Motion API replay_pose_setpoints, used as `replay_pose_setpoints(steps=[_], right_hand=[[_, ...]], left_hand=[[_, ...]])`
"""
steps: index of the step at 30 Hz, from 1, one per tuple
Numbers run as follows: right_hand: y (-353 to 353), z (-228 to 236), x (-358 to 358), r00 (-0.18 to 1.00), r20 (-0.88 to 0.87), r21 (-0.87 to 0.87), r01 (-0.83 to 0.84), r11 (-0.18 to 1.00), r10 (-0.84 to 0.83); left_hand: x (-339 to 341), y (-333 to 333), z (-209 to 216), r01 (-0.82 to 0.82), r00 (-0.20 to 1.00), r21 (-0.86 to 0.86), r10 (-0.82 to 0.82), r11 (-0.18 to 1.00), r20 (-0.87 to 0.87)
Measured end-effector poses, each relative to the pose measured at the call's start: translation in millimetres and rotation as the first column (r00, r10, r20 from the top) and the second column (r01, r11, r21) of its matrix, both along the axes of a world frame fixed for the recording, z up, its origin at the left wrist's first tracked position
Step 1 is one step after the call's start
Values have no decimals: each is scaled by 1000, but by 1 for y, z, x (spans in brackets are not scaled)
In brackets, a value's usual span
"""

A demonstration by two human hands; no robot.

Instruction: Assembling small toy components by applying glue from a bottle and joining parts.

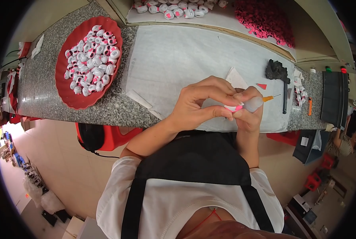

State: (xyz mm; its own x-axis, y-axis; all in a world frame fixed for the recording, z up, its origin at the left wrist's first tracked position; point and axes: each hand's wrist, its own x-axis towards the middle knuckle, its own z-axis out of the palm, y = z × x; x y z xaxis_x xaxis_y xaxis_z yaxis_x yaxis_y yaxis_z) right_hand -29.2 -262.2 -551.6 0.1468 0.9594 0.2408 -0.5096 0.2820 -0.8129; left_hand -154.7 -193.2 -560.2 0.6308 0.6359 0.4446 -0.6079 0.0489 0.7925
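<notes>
Over the white sheet [166,51] on the table, both my hands meet around a small white-and-pink molded figure [234,108]. My left hand [201,100] is closed, pinching it between thumb and fingers. My right hand [250,118] is also closed, its fingertips touching the figure's other side. A translucent squeeze bottle [253,104] sits in my right hand, its orange needle tip [268,98] pointing right. Fingers cover much of the figure. Just beyond my hands lie a folded white paper [236,78] and a red scrap [261,86].
A red scalloped tray [62,89] heaped with similar figures stands left. The shelf behind holds white figures [178,8] and pink pieces [265,24]. At right are a black lump [277,71], dark rod [285,98], orange pen [309,106] and black bin [334,97].
</notes>
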Motion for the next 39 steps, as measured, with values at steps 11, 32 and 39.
replay_pose_setpoints(steps=[11, 32, 39], right_hand=[[1, 21, -8, 985, 170, -189, 68, 980, -36], [17, -10, 8, 972, 159, -277, 211, 937, -172], [10, -13, 16, 986, 34, -190, 167, 967, -164]], left_hand=[[-6, 2, 4, 89, 996, -272, -85, 958, 29], [-92, 91, 46, -136, 39, 989, 998, 56, -51], [80, 157, 19, 35, 477, 946, 826, 323, -299]])
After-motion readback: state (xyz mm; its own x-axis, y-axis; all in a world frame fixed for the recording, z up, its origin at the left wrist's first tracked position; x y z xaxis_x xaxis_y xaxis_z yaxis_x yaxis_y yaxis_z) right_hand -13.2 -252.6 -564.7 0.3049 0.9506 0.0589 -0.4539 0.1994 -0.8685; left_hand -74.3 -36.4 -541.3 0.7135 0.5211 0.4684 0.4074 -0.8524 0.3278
